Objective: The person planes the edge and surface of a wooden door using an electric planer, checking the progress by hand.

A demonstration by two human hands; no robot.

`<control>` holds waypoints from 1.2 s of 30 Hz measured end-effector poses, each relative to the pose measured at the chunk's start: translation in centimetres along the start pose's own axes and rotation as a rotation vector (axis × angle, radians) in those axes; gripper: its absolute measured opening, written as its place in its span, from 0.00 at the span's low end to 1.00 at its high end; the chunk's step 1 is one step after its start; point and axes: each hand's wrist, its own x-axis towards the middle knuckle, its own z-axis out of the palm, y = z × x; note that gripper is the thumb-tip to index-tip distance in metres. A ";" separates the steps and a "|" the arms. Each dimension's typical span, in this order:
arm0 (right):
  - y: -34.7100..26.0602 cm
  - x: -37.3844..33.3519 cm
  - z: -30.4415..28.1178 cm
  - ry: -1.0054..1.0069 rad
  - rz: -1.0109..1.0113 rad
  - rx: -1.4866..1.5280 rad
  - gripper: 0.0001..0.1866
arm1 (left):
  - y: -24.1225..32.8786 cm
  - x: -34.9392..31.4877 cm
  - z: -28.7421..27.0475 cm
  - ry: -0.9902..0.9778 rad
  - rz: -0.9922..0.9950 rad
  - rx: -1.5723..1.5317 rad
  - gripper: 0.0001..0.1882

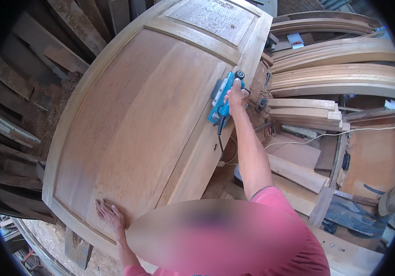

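A large wooden panelled door lies flat before me, with a raised frame around its panels. Near its right edge, my right hand grips the handle of a blue electric hand planer. The planer rests on the door's right-hand frame, its black front knob pointing away from me. A dark power cord hangs from its rear end. My left hand lies on the door's near left part with its fingers spread, holding nothing. A blurred oval hides part of the door's near edge.
Stacked light boards and shorter planks lie to the right, with a pale cable running across. Dark rough boards lean at the left. Wood shavings cover the ground beside the door.
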 end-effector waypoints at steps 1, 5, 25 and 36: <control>0.1 0.7 -0.3 0.004 0.003 0.013 0.28 | 0.4 0.0 -0.2 -0.038 -0.032 0.003 0.30; -0.4 3.0 0.4 0.040 -0.028 0.016 0.31 | -0.8 -0.6 -0.3 0.011 0.022 0.022 0.27; -4.1 13.1 0.3 0.016 -0.019 0.040 0.28 | 1.3 0.8 0.5 0.018 -0.112 0.124 0.30; -4.4 20.3 1.4 -0.028 -0.028 0.074 0.28 | 26.4 22.8 8.3 -0.101 -0.207 0.143 0.39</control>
